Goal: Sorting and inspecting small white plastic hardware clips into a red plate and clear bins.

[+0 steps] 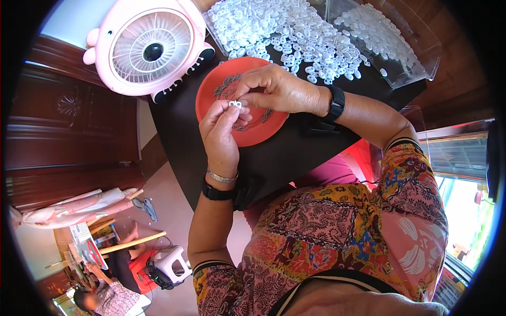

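Observation:
Over an orange-red plate [207, 87], my two hands meet at the fingertips. My left hand [221, 134] pinches a small white plastic piece with two holes [235, 104] between thumb and fingers. Close above that piece, the thumb and index finger of my right hand [282, 89] are pressed together; whatever they hold is too small or hidden to make out. Small grey pieces [227, 85] lie scattered on the plate, partly covered by my hands.
Loose white two-holed pieces [295, 39] are heaped at the back of the dark table [179, 137]. A clear plastic box [416, 52] at the far right holds more. A pink fan [153, 51] stands at the far left. Another person [110, 297] sits at the lower left.

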A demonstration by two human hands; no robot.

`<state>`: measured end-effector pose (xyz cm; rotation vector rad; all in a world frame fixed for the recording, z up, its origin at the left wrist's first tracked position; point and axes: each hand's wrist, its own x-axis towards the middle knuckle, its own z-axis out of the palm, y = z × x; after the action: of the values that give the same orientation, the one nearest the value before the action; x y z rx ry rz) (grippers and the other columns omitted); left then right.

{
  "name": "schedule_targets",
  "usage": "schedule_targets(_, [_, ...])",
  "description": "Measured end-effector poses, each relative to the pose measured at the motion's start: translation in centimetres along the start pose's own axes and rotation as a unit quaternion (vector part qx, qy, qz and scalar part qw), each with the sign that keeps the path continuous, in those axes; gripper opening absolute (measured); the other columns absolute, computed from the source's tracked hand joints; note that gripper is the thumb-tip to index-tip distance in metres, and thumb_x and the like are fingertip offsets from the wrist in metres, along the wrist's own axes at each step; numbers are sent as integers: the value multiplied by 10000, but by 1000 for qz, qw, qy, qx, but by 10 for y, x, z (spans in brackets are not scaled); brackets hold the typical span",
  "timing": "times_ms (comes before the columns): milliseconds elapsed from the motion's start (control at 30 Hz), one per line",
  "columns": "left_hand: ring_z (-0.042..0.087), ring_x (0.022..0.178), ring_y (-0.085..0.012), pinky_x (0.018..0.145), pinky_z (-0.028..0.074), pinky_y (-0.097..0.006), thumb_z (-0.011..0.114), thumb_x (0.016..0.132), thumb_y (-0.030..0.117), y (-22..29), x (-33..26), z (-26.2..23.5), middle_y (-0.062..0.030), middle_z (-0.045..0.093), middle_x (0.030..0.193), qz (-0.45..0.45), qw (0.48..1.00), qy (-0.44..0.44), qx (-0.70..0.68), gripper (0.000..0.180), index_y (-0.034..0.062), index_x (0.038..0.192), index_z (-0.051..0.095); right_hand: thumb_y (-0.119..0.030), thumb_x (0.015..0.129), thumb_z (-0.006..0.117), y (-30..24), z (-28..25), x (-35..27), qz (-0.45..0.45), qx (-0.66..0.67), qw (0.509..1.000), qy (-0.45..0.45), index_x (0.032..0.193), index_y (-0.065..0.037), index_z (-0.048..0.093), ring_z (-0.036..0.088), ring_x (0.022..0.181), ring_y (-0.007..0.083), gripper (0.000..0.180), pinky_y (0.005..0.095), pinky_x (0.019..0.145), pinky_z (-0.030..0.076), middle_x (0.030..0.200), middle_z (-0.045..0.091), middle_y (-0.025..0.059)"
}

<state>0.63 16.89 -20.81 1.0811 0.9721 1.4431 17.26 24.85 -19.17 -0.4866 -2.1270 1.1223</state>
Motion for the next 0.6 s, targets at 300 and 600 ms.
schedule_targets(300, [551,607,-124,580,413,-237,489,886,119,1,0,0,-60,594,701,-20,996,-10,86,162,8,800,571,-157,899,590,-10,-8,0,66,12,998,18,905,-24,600,618,769,178,134,300,698,481,801,631,84])
schedule_targets(600, [515,582,-84,548,396,-217,535,878,96,0,1,2,-30,563,671,-17,996,-16,85,113,24,792,548,-120,931,559,-3,-3,0,-9,-11,1000,-18,858,-7,548,510,722,121,135,270,670,436,772,557,43])
